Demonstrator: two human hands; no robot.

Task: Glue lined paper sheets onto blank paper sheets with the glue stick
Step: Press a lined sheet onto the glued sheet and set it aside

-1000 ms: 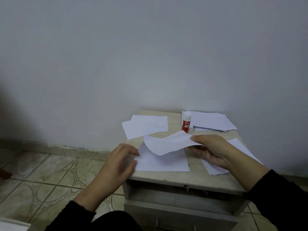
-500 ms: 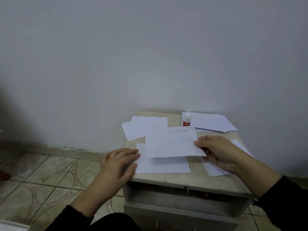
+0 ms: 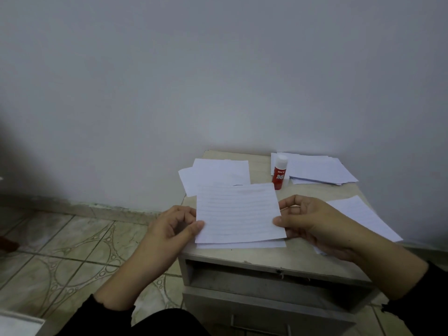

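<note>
Left hand [image 3: 169, 229]: at 9 o'clock of the lined sheet — thumb on top of the paper's left edge, fingers curled behind it; this grip pinches the sheet.
Right hand [image 3: 312, 221]: at 3 o'clock of the same sheet, thumb on its right edge, fingers curled under; a pinching grip too.
Lined sheet [image 3: 238, 213]: held between both hands, ruled side up, just above the blank sheet; whether the two touch cannot be told.
Blank sheet [image 3: 242, 244]: flat on the surface near its front edge, only a strip showing at 6 o'clock of the lined sheet.
Glue stick [image 3: 279, 172]: upright, white cap on, red body — at 1 o'clock of the held sheet, touching neither hand.
Paper stack [image 3: 320, 169]: at 3 o'clock of the glue stick, by the wall.
Loose sheets [image 3: 213, 174]: at 11 o'clock of the held sheet, overlapping, one corner past the surface's left edge.
Single sheet [image 3: 361, 217]: at 3 o'clock, partly under the right wrist.
Surface [image 3: 261, 254]: top of a small pale cabinet with an open slot below.
Floor [image 3: 60, 251]: patterned tiles at 8 o'clock.
</note>
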